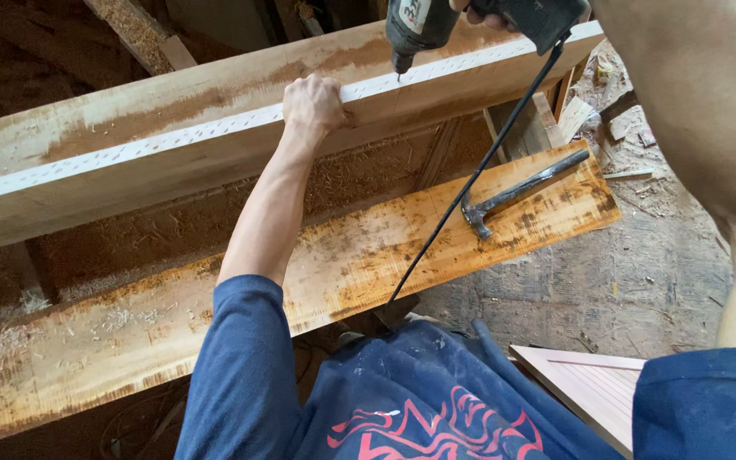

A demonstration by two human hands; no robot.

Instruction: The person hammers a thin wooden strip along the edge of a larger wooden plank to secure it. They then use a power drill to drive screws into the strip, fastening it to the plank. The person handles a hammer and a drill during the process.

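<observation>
My left hand is clenched over the edge of a long pale timber beam, beside a white perforated strip that runs along its top edge. My right hand shows only partly at the top of the view, gripping a dark corded power drill. The drill's bit points down onto the strip, just right of my left hand. Its black cord trails down toward my body.
A lower, stained wooden plank crosses in front of me, with a claw hammer lying near its right end. Sawdust and wood scraps cover the floor at right. A pale grooved panel leans near my right side.
</observation>
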